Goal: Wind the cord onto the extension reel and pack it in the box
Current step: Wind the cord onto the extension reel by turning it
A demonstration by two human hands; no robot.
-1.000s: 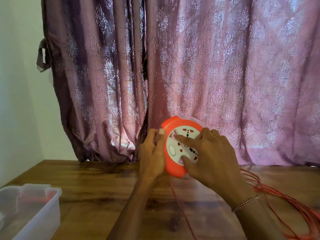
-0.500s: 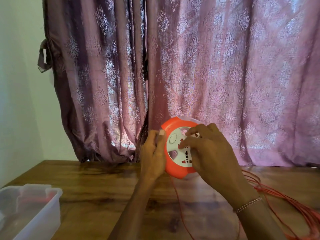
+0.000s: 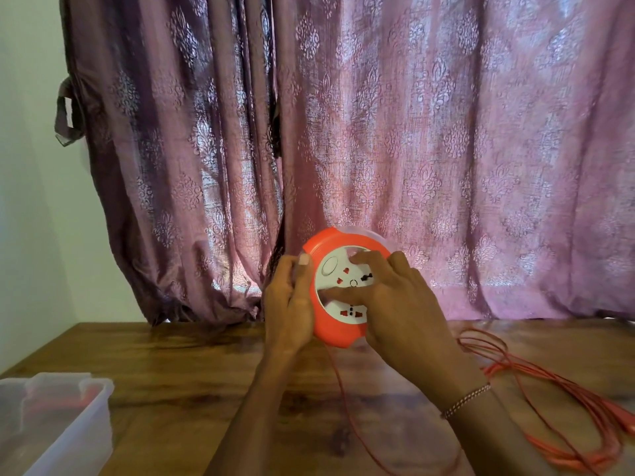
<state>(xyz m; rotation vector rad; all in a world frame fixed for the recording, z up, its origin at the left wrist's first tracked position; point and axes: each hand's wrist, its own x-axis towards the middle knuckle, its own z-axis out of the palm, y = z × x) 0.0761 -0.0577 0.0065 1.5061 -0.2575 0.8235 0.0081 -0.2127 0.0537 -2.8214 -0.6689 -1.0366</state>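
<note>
While a clear plastic box (image 3: 55, 420) sits at the near left corner of the wooden table (image 3: 192, 379), with something red dimly visible through its wall, both hands hold the extension reel (image 3: 338, 286) up above the tabletop, in front of a mauve patterned curtain (image 3: 378, 132). Along the reel's left edge the left hand (image 3: 288, 304) is closed around the orange rim, thumb lying upward against it. Facing the camera, the reel's white centre plate shows its sockets and a round button, ringed by the orange housing. Across that plate the right hand (image 3: 395, 304) lies with its fingers (image 3: 347, 294) spread and pressed onto the white face, the index reaching furthest left; a beaded bracelet (image 3: 465, 400) circles the wrist. From under the reel a thin orange cord (image 3: 347, 407) hangs down and trails across the table toward the near edge. Farther right, the rest of the cord lies in loose unwound loops on the wood, running off the right side of the view.
</note>
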